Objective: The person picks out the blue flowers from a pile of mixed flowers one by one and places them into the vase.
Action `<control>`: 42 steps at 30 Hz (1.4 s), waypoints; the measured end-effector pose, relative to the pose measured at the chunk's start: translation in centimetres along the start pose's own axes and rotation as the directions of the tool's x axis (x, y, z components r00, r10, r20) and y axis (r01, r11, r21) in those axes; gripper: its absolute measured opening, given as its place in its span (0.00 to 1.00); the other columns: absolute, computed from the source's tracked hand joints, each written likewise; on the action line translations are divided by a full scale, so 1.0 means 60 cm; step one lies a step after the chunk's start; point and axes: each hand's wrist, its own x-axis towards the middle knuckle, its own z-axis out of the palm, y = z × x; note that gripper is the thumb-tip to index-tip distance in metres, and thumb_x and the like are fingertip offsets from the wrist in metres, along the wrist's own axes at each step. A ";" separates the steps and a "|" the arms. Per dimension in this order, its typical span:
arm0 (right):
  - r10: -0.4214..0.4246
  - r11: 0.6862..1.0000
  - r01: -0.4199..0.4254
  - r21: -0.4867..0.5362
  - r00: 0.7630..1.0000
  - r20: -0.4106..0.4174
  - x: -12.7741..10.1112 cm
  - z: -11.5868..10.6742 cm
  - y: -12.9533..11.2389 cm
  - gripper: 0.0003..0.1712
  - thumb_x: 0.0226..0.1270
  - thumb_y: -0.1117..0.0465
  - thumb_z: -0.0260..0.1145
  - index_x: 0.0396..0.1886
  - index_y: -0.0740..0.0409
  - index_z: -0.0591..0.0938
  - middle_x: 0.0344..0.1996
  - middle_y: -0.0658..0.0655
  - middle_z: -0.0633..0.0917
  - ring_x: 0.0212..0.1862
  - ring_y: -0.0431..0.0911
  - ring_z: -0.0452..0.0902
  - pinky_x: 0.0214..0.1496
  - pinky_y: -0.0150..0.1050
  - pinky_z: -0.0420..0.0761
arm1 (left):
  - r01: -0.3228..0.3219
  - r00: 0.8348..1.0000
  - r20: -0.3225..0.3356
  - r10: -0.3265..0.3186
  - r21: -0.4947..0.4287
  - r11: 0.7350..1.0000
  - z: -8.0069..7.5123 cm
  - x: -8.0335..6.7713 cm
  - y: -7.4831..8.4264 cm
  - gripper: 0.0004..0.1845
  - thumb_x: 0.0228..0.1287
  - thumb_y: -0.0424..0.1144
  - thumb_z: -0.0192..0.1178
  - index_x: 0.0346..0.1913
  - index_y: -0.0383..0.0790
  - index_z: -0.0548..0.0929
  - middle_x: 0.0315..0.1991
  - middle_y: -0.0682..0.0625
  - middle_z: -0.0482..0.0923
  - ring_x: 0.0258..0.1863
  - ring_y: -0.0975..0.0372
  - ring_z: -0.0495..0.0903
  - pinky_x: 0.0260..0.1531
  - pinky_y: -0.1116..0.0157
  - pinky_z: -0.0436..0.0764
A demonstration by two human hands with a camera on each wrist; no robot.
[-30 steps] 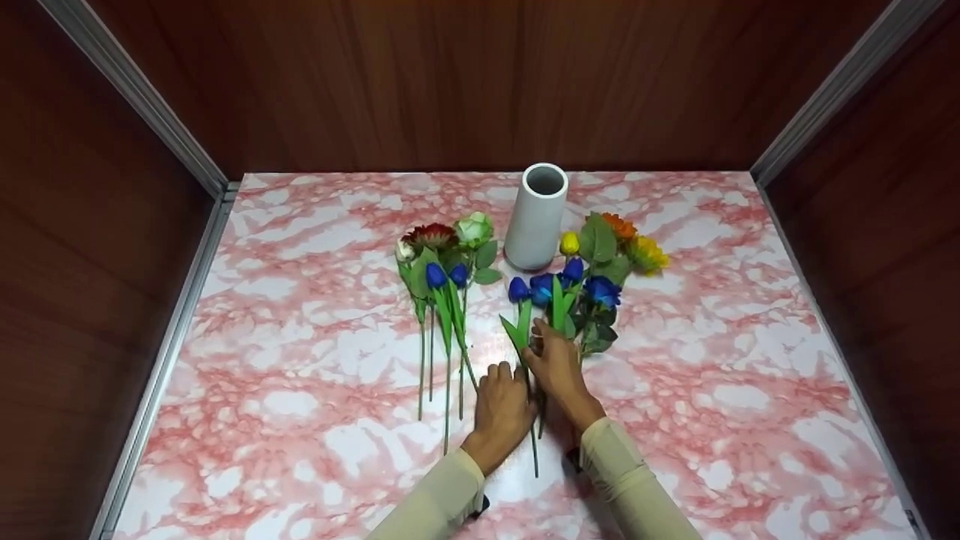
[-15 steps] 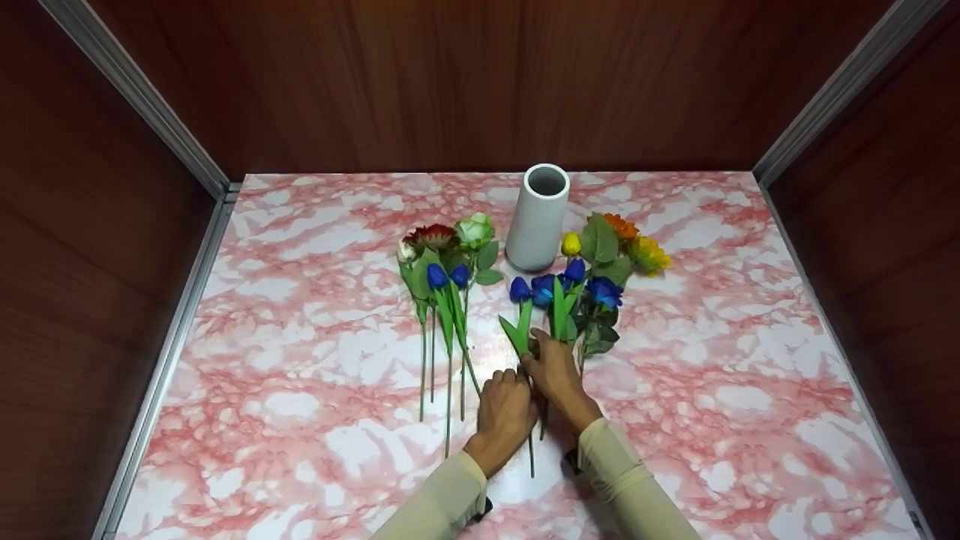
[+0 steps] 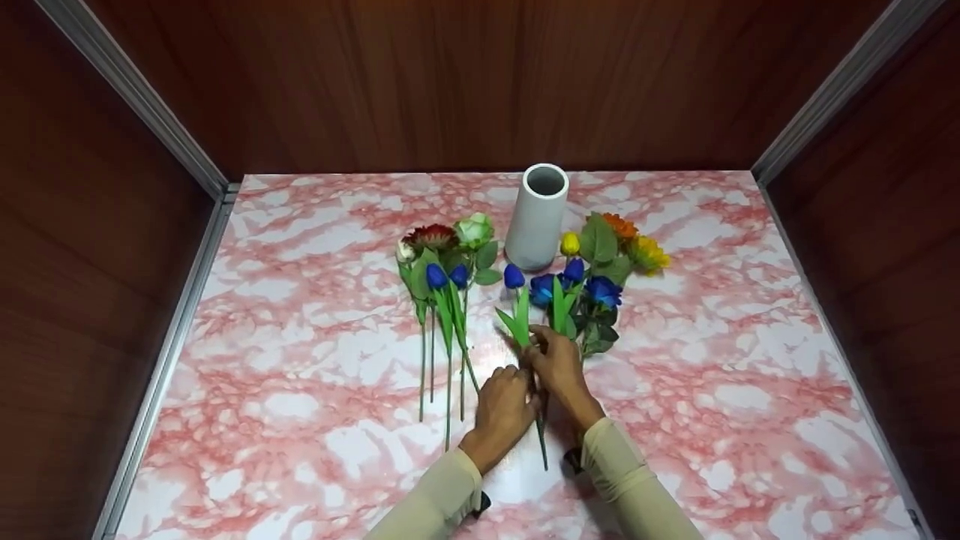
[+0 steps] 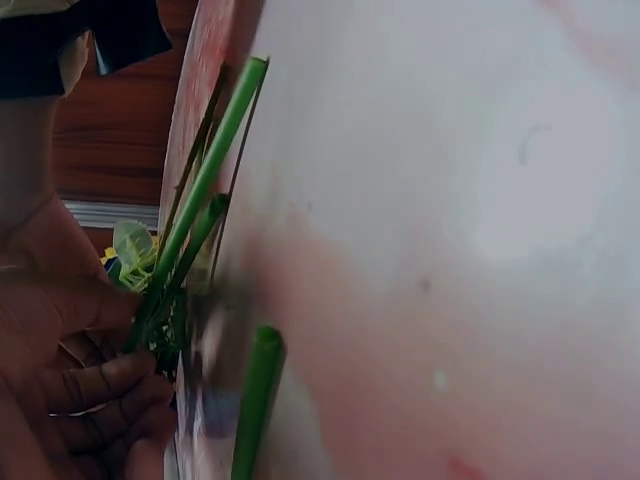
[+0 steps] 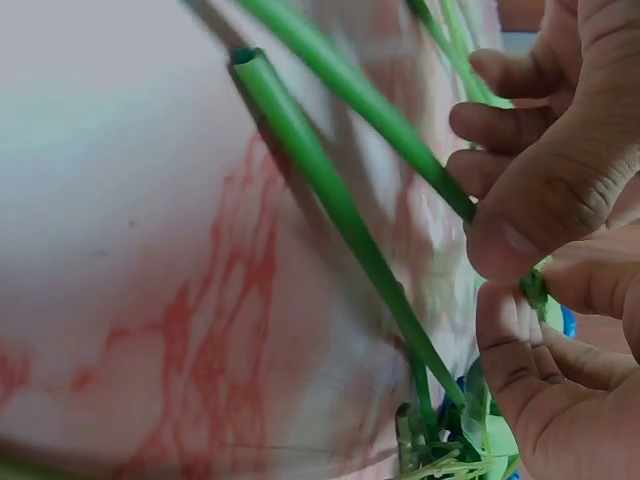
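Blue tulip (image 3: 514, 277) now lifted, pinched by both hands, left hand (image 3: 501, 409) and right hand (image 3: 556, 365); one vase (image 3: 535, 217).

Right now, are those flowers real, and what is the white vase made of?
The blue tulip both hands hold looks fake: its stem is a smooth, even green tube with an open, hollow-looking cut end, probably plastic; the petals may be fabric or foam. The white vase has a matte, plain surface with a thick rim, so ceramic is likely, though plastic is possible.

Pink marble tabletop (image 3: 712, 390), dark wood walls (image 3: 450, 82), metal corner strips (image 3: 135, 97)
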 end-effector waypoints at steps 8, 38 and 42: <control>0.030 0.985 -0.034 0.170 0.999 0.025 0.001 -0.016 -0.024 0.20 0.57 0.74 0.63 0.52 0.71 0.80 0.36 0.63 0.85 0.38 0.53 0.83 0.38 0.42 0.79 | 0.148 0.989 0.078 -0.126 -0.451 0.880 -0.028 0.026 -0.020 0.05 0.51 0.35 0.66 0.32 0.38 0.85 0.27 0.49 0.80 0.28 0.60 0.77 0.30 0.64 0.74; -0.065 0.960 0.057 0.274 0.998 0.021 0.003 -0.040 -0.067 0.13 0.61 0.70 0.67 0.47 0.64 0.85 0.38 0.61 0.87 0.38 0.53 0.83 0.38 0.39 0.79 | 0.295 0.866 0.183 -0.465 -0.938 0.180 -0.143 0.114 -0.016 0.11 0.60 0.31 0.64 0.39 0.22 0.82 0.25 0.48 0.82 0.22 0.64 0.78 0.22 0.71 0.75; -0.065 0.957 0.057 0.285 0.998 0.020 0.006 -0.044 -0.069 0.14 0.61 0.71 0.67 0.47 0.64 0.85 0.37 0.60 0.87 0.37 0.52 0.82 0.37 0.37 0.78 | 0.252 0.879 0.148 -0.454 -0.951 0.179 -0.145 0.120 -0.014 0.11 0.59 0.28 0.64 0.39 0.20 0.82 0.23 0.48 0.82 0.21 0.64 0.77 0.20 0.71 0.73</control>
